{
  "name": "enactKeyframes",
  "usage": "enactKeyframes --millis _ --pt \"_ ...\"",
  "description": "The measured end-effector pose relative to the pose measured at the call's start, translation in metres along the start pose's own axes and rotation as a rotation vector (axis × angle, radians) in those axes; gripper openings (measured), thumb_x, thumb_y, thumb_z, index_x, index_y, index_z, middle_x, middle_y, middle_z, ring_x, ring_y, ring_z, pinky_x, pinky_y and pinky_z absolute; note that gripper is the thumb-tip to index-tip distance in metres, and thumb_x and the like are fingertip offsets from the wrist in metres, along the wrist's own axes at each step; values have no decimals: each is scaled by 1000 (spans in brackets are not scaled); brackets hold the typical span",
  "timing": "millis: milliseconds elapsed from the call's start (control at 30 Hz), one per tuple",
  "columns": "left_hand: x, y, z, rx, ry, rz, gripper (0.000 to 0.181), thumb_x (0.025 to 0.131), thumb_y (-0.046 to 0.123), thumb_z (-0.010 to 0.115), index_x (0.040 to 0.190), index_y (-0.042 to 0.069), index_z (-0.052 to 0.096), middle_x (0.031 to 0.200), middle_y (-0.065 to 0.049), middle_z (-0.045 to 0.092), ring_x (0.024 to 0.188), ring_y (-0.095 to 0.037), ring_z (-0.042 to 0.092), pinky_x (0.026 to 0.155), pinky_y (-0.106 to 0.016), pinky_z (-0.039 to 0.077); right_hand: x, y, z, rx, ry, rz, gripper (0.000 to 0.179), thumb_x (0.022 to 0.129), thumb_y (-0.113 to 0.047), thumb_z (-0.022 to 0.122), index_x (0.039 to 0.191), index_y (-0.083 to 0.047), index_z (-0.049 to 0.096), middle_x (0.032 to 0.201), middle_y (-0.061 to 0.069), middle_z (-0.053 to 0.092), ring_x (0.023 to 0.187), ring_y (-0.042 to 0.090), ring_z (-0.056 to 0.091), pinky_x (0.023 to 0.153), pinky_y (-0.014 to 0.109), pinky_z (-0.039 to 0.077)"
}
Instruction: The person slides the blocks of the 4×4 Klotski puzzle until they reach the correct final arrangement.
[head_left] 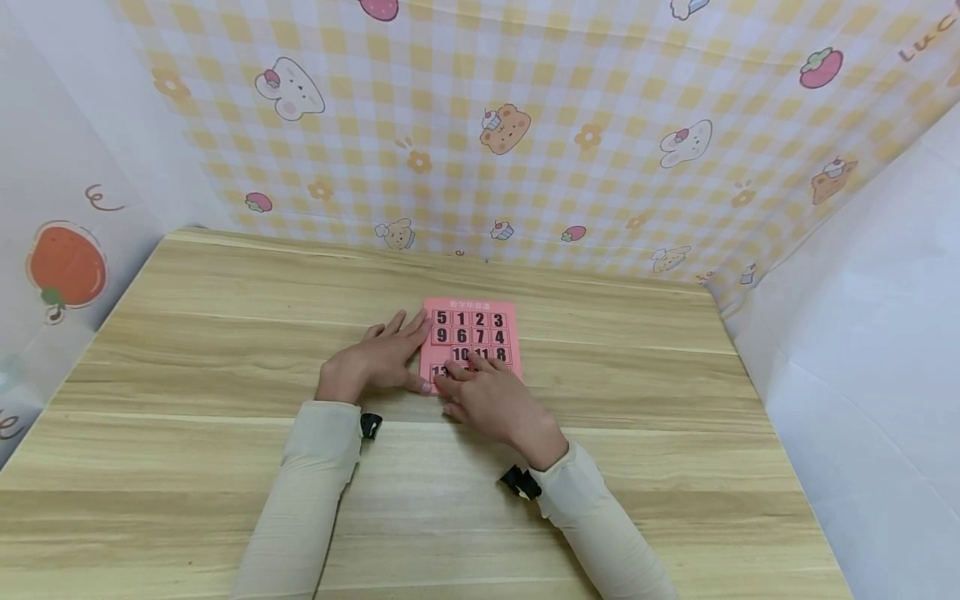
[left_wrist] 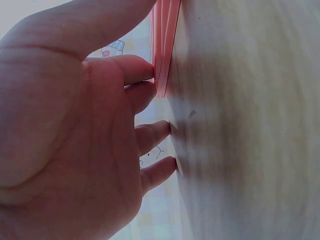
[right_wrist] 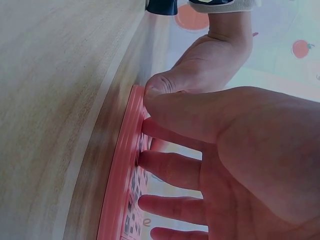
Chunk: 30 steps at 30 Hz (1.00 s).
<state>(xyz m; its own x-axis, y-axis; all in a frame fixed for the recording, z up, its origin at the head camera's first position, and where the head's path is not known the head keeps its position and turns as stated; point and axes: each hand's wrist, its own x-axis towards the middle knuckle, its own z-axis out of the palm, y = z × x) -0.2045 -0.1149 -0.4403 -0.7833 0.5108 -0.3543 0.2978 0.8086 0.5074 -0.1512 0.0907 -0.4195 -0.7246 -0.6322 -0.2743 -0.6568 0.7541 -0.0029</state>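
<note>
A pink number sliding puzzle (head_left: pixel 507 314) lies flat on the wooden table, its tiles marked with black numbers. A gap shows at the left end of the third row, and the bottom row is partly hidden. My left hand (head_left: pixel 386 357) touches the puzzle's left edge, fingers spread and thumb by the lower left corner. In the left wrist view, two fingertips meet the puzzle's side (left_wrist: pixel 162 55) while the others reach the table. My right hand (head_left: pixel 498 406) lies over the lower rows. Its extended fingers (right_wrist: pixel 172 167) touch the tiles in the right wrist view.
The wooden table (head_left: pixel 645 358) extends around the puzzle. Behind it hangs a yellow checked cloth (head_left: pixel 450 92) with cartoon prints. Pale cloth walls (head_left: pixel 870 317) stand at both sides. A small black device (head_left: pixel 521 482) sits at each wrist.
</note>
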Motion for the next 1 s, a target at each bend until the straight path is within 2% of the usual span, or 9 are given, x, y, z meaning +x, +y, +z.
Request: enactKeyframes --millis 333,467,700,1000 --pt "-1 -1 0 -2 4 0 109 84 48 74 159 7 6 167 -10 -6 152 -39 -9 123 -58 1 0 2 1 13 25 -22 45 103 -44 49 145 -29 52 155 -2 43 143 36 39 116 55 33" --pt "-1 -1 1 -9 4 2 109 84 48 74 159 7 6 167 -10 -5 152 -38 -10 122 -58 0 1 4 2 32 40 -24 48 102 -45 49 148 -28 49 157 -3 41 146 35 33 118 56 29" --pt "-1 -1 0 -6 -3 4 108 85 46 74 159 6 7 167 -10 -5 152 -38 -9 122 -58 1 5 11 5 28 71 37 60 101 -47 52 154 -23 37 162 3 28 151 37 17 123 53 19" --pt "0 -2 -1 -9 -1 5 108 84 49 73 159 7 7 167 -9 -5 152 -37 -10 123 -58 1 16 16 8 77 67 85 60 102 -55 39 154 -26 37 162 0 28 151 37 18 122 56 20"
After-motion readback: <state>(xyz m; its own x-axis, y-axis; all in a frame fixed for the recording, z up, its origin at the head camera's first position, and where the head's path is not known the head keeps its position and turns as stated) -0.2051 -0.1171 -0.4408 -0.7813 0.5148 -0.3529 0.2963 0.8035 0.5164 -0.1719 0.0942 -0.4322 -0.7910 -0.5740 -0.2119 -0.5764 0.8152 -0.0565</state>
